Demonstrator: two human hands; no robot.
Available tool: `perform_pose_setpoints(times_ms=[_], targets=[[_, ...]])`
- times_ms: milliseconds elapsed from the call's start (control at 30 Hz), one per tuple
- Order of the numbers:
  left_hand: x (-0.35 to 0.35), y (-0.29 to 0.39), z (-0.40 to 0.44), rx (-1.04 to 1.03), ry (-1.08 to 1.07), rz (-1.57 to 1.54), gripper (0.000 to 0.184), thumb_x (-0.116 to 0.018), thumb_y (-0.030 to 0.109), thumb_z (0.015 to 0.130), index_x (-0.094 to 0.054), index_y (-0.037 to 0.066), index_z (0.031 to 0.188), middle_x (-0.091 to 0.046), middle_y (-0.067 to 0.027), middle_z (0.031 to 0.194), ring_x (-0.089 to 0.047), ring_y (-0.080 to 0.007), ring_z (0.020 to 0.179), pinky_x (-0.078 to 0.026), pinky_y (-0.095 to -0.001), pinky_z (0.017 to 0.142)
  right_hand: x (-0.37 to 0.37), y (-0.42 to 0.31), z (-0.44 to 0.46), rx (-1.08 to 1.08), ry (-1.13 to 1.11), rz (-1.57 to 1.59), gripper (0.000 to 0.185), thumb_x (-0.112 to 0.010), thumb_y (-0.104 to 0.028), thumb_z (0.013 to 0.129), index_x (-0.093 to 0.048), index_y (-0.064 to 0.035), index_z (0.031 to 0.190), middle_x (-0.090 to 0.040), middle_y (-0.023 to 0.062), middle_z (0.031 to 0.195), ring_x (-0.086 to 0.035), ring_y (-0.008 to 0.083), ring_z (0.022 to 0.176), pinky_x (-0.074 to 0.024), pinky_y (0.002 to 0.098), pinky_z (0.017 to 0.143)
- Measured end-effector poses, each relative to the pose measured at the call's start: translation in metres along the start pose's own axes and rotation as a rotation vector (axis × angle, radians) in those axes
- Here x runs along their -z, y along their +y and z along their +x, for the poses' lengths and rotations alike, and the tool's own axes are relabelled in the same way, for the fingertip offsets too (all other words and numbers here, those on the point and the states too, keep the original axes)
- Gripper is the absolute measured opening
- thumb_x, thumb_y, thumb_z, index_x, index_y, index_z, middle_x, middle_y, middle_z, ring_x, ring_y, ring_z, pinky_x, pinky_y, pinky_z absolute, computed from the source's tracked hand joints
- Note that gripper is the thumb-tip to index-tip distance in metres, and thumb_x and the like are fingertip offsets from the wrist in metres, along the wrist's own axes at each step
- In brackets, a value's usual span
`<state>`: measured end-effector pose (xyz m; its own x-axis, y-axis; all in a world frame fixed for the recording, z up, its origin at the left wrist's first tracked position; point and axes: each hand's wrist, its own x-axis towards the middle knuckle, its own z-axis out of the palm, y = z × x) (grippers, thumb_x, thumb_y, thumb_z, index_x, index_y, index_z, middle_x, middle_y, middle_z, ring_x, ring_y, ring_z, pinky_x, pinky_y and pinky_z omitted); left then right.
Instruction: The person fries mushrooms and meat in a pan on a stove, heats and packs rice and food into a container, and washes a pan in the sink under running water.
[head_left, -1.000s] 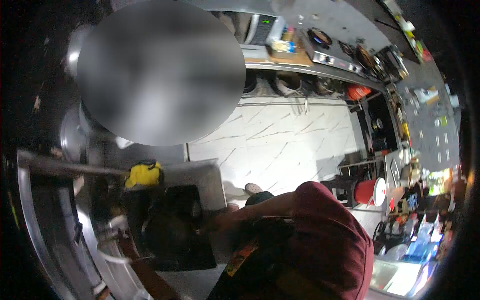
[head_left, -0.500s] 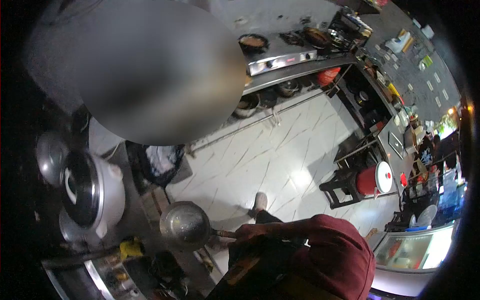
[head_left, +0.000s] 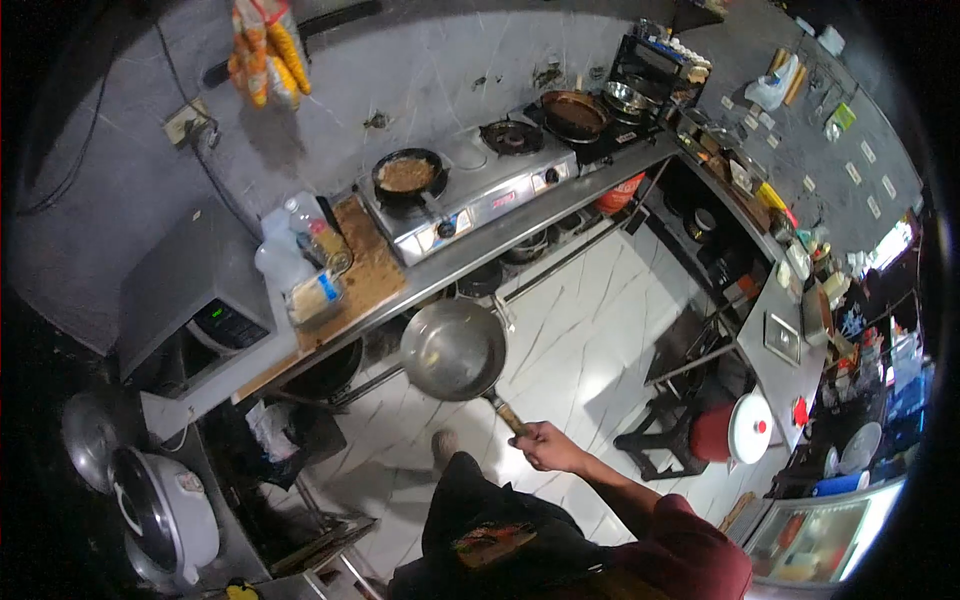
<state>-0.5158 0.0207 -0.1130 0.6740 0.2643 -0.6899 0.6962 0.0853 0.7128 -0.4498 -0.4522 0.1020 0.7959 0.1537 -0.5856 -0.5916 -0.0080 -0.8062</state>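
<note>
My right hand [head_left: 547, 446] is closed around the brown handle of a round metal frying pan [head_left: 453, 350]. Held out above the tiled floor, the pan has its inside facing up, with a small pale mark in it. My right arm reaches out from a maroon sleeve. No part of my left hand shows. Beyond the pan is a counter with a two-burner gas stove [head_left: 490, 190]. On its left burner sits a black pan [head_left: 408, 174] with brown food inside.
Left of the stove are bottles [head_left: 285, 250] on a wooden board and a microwave [head_left: 215, 290]. A large rice cooker [head_left: 190, 510] stands at lower left. To the right, a red pot with a white lid [head_left: 748, 428] sits on a dark stool. Another large pan [head_left: 575, 116] is farther back.
My right hand has carried the pan from the lower left outward toward the stove counter, and my arm is now more extended. The view has turned, bringing the whole stove into sight.
</note>
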Motion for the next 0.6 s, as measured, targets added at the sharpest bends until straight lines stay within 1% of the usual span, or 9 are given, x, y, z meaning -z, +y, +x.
perform_pose_setpoints(times_ms=[33, 67, 133, 200, 300, 433, 500, 533, 600], targets=[[-0.024, 0.007, 0.012, 0.038, -0.040, -0.022, 0.048, -0.061, 0.037, 0.093, -0.053, 0.015, 0.135, -0.066, -0.0109, 0.118, -0.066, -0.0286, 0.104, -0.053, -0.0448, 0.078, 0.024, -0.017, 0.010, -0.006, 0.032, 0.058, 0.030, -0.063, -0.023, 0.096, -0.052, -0.0062, 0.074, -0.045, -0.0009, 0.050, -0.040, 0.0086, 0.039, -0.0297, 0.0274, 0.037], [-0.049, 0.012, 0.023, 0.070, -0.073, -0.049, 0.048, -0.062, 0.037, 0.093, -0.053, 0.015, 0.135, -0.066, -0.0109, 0.118, -0.066, -0.0286, 0.104, -0.053, -0.0448, 0.078, 0.049, -0.030, 0.022, 0.017, 0.059, 0.075, 0.024, -0.062, -0.021, 0.096, -0.054, -0.0043, 0.081, -0.045, -0.0018, 0.051, -0.042, 0.0085, 0.040, -0.0325, 0.0269, 0.038], [-0.095, 0.024, 0.048, 0.133, -0.142, -0.091, 0.048, -0.062, 0.037, 0.093, -0.054, 0.015, 0.134, -0.066, -0.0108, 0.118, -0.066, -0.0287, 0.103, -0.053, -0.0446, 0.077, 0.093, -0.062, 0.047, 0.060, 0.145, 0.114, 0.028, -0.062, -0.018, 0.095, -0.050, -0.0062, 0.073, -0.044, 0.0002, 0.049, -0.039, 0.0095, 0.037, -0.0288, 0.0281, 0.035], [-0.143, 0.048, 0.071, 0.185, -0.213, -0.125, 0.047, -0.063, 0.036, 0.092, -0.055, 0.015, 0.133, -0.066, -0.0107, 0.118, -0.066, -0.0288, 0.102, -0.053, -0.0444, 0.077, 0.132, -0.111, 0.071, 0.027, 0.239, 0.147, 0.025, -0.060, -0.016, 0.095, -0.047, -0.0057, 0.076, -0.044, 0.0001, 0.051, -0.039, 0.0100, 0.036, -0.0285, 0.0281, 0.035], [-0.211, 0.086, 0.111, 0.247, -0.318, -0.144, 0.046, -0.064, 0.036, 0.092, -0.056, 0.015, 0.132, -0.066, -0.0105, 0.118, -0.067, -0.0290, 0.101, -0.053, -0.0442, 0.076, 0.190, -0.156, 0.120, 0.119, 0.326, 0.162, 0.023, -0.058, -0.013, 0.095, -0.046, -0.0067, 0.076, -0.042, -0.0007, 0.051, -0.036, 0.0096, 0.036, -0.0269, 0.0278, 0.034], [-0.279, 0.133, 0.150, 0.285, -0.417, -0.148, 0.045, -0.065, 0.036, 0.091, -0.058, 0.015, 0.131, -0.066, -0.0102, 0.117, -0.067, -0.0292, 0.100, -0.053, -0.0439, 0.075, 0.267, -0.213, 0.193, 0.148, 0.344, 0.242, 0.023, -0.058, -0.013, 0.094, -0.046, -0.0076, 0.076, -0.043, -0.0005, 0.052, -0.035, 0.0091, 0.035, -0.0258, 0.0275, 0.033], [-0.306, 0.159, 0.163, 0.279, -0.446, -0.152, 0.045, -0.066, 0.036, 0.090, -0.058, 0.015, 0.130, -0.067, -0.0101, 0.117, -0.067, -0.0293, 0.099, -0.053, -0.0437, 0.075, 0.302, -0.235, 0.231, 0.214, 0.344, 0.290, 0.019, -0.060, -0.014, 0.093, -0.049, -0.0039, 0.082, -0.044, 0.0003, 0.053, -0.037, 0.0100, 0.035, -0.0259, 0.0278, 0.033], [-0.319, 0.172, 0.171, 0.271, -0.461, -0.153, 0.045, -0.066, 0.036, 0.090, -0.059, 0.015, 0.129, -0.067, -0.0101, 0.117, -0.068, -0.0293, 0.099, -0.053, -0.0436, 0.074, 0.316, -0.247, 0.248, 0.212, 0.341, 0.298, 0.019, -0.060, -0.014, 0.093, -0.049, -0.0039, 0.082, -0.044, 0.0003, 0.053, -0.037, 0.0100, 0.035, -0.0259, 0.0278, 0.033], [-0.347, 0.197, 0.181, 0.240, -0.460, -0.160, 0.044, -0.067, 0.035, 0.090, -0.060, 0.015, 0.128, -0.067, -0.0100, 0.117, -0.068, -0.0294, 0.098, -0.053, -0.0435, 0.074, 0.345, -0.267, 0.286, 0.215, 0.337, 0.342, 0.021, -0.059, -0.013, 0.093, -0.047, -0.0076, 0.078, -0.043, -0.0009, 0.054, -0.033, 0.0085, 0.035, -0.0239, 0.0267, 0.033]])
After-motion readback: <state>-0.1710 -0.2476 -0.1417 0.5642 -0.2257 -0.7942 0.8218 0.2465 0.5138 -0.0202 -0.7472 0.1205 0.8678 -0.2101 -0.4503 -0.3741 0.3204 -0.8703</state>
